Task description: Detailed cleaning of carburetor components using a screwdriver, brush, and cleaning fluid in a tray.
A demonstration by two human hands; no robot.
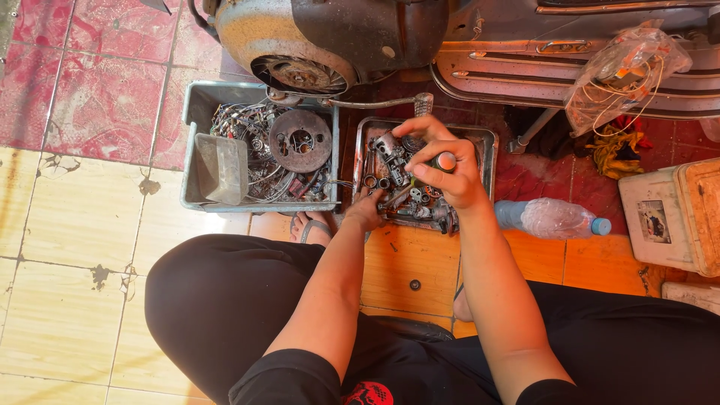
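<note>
Tiled floor (75, 247), red squares toward the far edge, cream and orange nearer; cracks and dark stains in the cream part. Scooter body (330, 34) along the far edge, rusty round engine cover facing down. Grey plastic tub (196, 101) on the floor just below it, packed with wire tangles and a round metal disc (300, 140); a smaller grey box tilted in its near-left corner. Metal tray (487, 142) just right of the tub, crowded with small greasy engine parts. White box (671, 217) at the right edge of the floor. Clear plastic bag (626, 71) with wires resting on the scooter footboard. Plastic water bottle (555, 219) lying on its side between tray and white box, blue cap to the right. Seated legs in black cloth across the near edge.

Right hand (442, 169) raised over the tray's middle, clenched around a screwdriver handle (444, 160), green and black, rounded end showing; shaft hidden. Left hand (366, 210) at the tray's near-left corner, fingers down among the parts; grasp not discernible. Small carburettor-like metal part (391, 154) upright in the tray, just left of the right hand.
</note>
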